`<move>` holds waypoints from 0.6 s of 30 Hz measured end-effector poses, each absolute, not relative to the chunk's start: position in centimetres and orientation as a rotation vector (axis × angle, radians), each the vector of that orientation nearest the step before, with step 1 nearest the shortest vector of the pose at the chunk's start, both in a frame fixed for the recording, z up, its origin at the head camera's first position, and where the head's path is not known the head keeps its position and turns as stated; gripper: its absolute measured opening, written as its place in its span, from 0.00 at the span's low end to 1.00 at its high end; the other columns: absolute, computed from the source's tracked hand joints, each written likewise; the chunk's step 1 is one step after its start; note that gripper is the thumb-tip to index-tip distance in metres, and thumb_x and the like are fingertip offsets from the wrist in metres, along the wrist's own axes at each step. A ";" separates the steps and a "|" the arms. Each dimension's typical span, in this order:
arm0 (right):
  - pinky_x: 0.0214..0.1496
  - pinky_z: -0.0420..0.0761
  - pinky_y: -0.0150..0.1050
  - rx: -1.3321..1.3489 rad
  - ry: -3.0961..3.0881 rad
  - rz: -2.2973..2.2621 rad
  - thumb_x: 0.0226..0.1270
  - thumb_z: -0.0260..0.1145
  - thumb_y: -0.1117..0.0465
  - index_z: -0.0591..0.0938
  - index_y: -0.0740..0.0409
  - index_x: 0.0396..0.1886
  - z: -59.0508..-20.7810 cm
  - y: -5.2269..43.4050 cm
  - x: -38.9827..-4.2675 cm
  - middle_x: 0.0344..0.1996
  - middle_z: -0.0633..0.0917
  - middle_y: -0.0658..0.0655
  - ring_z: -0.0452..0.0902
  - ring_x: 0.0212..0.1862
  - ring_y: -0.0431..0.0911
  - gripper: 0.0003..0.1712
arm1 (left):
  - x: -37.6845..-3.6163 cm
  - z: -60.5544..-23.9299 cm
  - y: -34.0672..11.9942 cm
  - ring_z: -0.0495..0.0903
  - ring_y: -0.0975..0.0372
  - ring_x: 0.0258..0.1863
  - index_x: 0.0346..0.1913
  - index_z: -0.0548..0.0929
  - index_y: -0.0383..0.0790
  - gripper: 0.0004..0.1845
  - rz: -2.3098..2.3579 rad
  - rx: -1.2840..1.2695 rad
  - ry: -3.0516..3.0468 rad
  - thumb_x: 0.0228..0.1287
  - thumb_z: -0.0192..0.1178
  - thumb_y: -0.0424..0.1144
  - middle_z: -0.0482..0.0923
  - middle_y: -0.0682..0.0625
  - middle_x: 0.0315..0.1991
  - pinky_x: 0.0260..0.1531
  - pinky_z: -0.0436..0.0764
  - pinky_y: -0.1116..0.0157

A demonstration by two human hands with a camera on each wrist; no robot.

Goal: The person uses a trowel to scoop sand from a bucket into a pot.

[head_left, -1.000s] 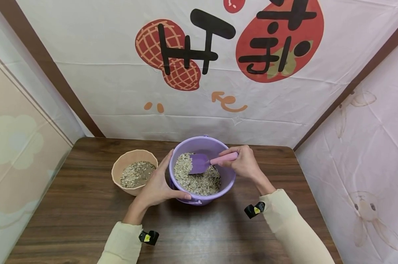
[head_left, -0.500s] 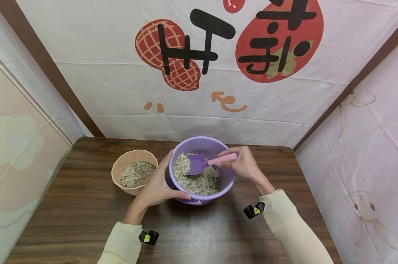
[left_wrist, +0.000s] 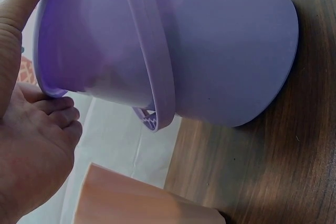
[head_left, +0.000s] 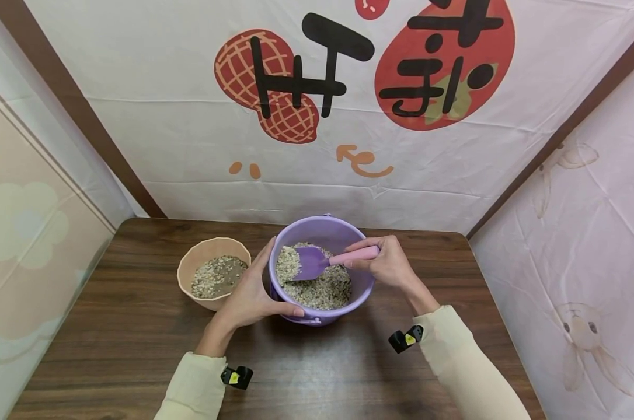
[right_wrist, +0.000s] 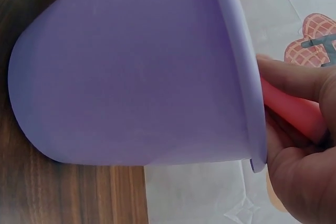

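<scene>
A purple bucket [head_left: 359, 300] stands on the table, partly filled with pale grey-beige granules [head_left: 322, 291]. My left hand [head_left: 251, 297] holds the bucket's rim at its left and front, thumb on the front edge. In the left wrist view its fingers [left_wrist: 65, 114] meet the rim. My right hand [head_left: 387, 262] grips the pink handle of a small scoop [head_left: 313, 263] over the bucket. Its purple blade lies among the granules, with a heap at its tip. In the right wrist view, the bucket wall [right_wrist: 136, 77] hides the blade.
Left of the bucket, close to my left hand, stands a peach-coloured bowl [head_left: 188, 265] with similar granules and a flat grey-brown patch inside. Both stand toward the back of a dark wooden table [head_left: 317, 373]. A printed cloth [head_left: 201, 140] hangs behind it.
The scoop's blade has slid leftward through the granules, and a heap has gathered at its tip. My right hand shifted only slightly. My left hand has stayed on the rim.
</scene>
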State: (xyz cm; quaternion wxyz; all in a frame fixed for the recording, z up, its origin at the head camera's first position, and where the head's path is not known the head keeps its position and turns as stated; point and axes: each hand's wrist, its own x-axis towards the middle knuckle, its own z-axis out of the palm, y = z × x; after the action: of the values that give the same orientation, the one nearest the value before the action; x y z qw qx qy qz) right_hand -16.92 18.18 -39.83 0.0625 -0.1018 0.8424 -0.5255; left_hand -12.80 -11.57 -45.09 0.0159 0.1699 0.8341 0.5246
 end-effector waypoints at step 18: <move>0.40 0.88 0.53 -0.165 2.430 -1.862 0.53 0.82 0.63 0.91 0.59 0.45 -39.8 19.3 -15.0 0.36 0.90 0.59 0.88 0.37 0.49 0.18 | -12.8 -45.3 -11.6 0.53 0.52 0.77 0.83 0.45 0.51 0.82 1.618 0.523 2.608 0.24 0.88 0.60 0.49 0.48 0.81 0.74 0.55 0.44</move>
State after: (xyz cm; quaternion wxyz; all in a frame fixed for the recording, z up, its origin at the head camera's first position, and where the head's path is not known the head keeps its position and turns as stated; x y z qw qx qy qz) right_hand -14.95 19.27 -39.79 0.0380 -0.0538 0.7921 -0.6069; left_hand -12.82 -11.63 -45.30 0.0139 0.1679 0.8376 0.5197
